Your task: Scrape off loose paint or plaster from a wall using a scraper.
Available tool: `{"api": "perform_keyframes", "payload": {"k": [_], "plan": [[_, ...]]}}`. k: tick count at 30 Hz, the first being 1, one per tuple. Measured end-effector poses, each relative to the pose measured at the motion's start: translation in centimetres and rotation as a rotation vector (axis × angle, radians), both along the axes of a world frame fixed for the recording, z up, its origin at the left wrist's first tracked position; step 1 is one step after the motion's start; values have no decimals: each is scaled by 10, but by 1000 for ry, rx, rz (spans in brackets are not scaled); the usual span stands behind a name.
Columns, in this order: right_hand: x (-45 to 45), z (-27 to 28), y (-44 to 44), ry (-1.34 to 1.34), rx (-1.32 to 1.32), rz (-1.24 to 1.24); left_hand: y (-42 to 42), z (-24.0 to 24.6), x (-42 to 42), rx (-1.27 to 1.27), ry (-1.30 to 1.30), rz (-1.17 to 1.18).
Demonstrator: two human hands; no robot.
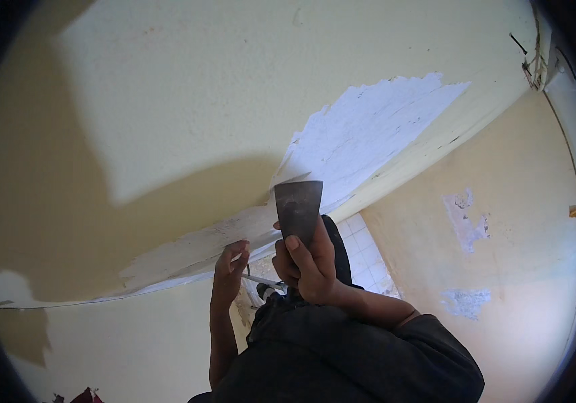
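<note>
My right hand [313,267] grips a flat metal scraper blade [299,206], its wide edge pointing up towards the wall and my thumb pressed on its lower face. Behind the blade, a pale patch [368,126] with a ragged border shows where the cream paint [192,101] is off the wall. A narrower scraped strip [207,229] runs on to the lower left. Close to that strip, my left hand [231,269] is raised with its fingers loosely bent, and I see nothing between them. Whether its fingertips touch the wall is unclear.
Below me, partly hidden by my body, are white floor tiles [363,244] and a pale metal bar [262,278]. The side wall [419,201] has two bare patches. A nail [518,44] juts out near loose strands [535,70] at the upper right. Dark red material [86,396] shows at bottom left.
</note>
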State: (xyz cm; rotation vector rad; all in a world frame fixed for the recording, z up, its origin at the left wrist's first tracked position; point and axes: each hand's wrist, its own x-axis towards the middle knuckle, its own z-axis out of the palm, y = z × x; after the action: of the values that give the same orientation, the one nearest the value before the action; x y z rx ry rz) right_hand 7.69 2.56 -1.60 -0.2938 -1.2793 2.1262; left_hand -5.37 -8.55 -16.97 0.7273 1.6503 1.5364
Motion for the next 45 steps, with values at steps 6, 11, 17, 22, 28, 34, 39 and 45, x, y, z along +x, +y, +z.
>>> {"api": "perform_keyframes", "payload": {"k": [6,11,17,22,28,34,39,45], "plan": [[-5,25,-5,-3,-86,9,-2,-8,-10,25,-158,9],[-6,29,-10,14,-136,-11,0,0,-8,13,-129,-4],[-16,49,1,167,-87,-65,-1,-9,-2,16,-5,31],[-11,49,26,214,96,-37,-6,-3,2,35,-19,134],[4,10,3,26,-44,-35,-22,-11,-3,-11,-22,174],[3,42,-4,-41,-99,21,-22,-8,-3,26,-98,189],[3,35,-5,-42,-111,-10,-19,-5,3,22,-104,171],[1,56,1,26,-136,10,-17,-15,7,46,-95,148]]}}
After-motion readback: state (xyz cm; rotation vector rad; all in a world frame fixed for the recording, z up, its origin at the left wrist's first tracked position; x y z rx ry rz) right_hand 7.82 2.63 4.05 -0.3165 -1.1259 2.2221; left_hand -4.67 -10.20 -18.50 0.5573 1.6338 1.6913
